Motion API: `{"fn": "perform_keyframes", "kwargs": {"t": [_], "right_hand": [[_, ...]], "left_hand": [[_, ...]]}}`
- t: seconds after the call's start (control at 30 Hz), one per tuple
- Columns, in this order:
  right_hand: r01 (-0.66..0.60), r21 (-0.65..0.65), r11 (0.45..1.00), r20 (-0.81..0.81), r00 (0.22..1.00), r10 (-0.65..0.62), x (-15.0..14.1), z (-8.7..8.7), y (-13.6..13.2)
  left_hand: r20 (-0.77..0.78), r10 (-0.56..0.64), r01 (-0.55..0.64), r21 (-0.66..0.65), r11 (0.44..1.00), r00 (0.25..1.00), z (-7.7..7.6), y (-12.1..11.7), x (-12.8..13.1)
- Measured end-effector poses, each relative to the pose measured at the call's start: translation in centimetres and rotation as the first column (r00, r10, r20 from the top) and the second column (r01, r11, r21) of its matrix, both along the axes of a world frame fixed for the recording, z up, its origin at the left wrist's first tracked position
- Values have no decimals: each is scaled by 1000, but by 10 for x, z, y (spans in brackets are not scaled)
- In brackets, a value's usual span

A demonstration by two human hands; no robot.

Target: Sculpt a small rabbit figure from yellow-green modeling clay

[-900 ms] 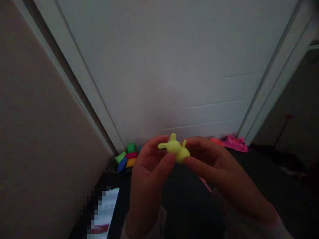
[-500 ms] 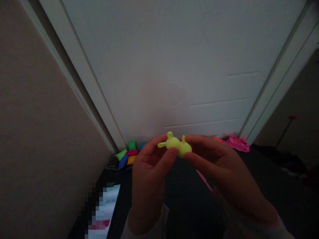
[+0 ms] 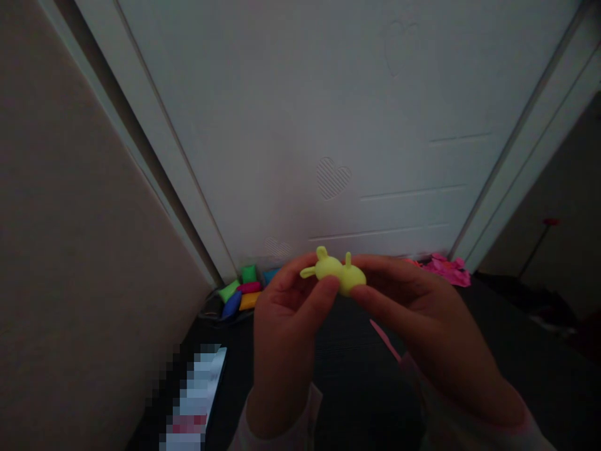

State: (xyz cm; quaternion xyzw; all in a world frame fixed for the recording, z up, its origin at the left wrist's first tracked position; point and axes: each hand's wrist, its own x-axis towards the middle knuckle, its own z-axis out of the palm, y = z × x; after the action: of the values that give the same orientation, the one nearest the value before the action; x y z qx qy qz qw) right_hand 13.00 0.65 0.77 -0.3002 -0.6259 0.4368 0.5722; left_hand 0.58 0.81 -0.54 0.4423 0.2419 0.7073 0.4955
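Yellow clay figure (image 3: 339, 275) pinched between both hands, long axis left-right. Left hand (image 3: 286, 326) fingers grip eared end; right hand (image 3: 417, 319) fingers grip other lobe.

You are in a dim home room: a white door (image 3: 328, 125) embossed with hearts, bright modelling-clay packets (image 3: 241, 293) on the dark floor (image 3: 493, 351) at ten o'clock.

clay figure (image 3: 335, 274) between hands, clay blocks (image 3: 241, 293) behind-left, door (image 3: 328, 125) behind
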Motion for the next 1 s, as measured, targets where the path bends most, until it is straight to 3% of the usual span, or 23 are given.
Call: {"fn": "perform_keyframes", "kwargs": {"t": [0.33, 0.67, 1.0], "right_hand": [[-17, 22, 1000, 82, 997, 15, -1, -2, 1], [-22, 48, 999, 165, 986, 14, -2, -3, 3], [-12, 43, 999, 140, 990, 6, -4, -4, 2]], "left_hand": [[-55, 33, -37, -79, 996, 998, 8, -3, -7], [-125, 126, -129, -15, 992, 984, 13, -4, -10], [-173, 178, -181, -2, 984, 969, 9, -4, -11]]}}
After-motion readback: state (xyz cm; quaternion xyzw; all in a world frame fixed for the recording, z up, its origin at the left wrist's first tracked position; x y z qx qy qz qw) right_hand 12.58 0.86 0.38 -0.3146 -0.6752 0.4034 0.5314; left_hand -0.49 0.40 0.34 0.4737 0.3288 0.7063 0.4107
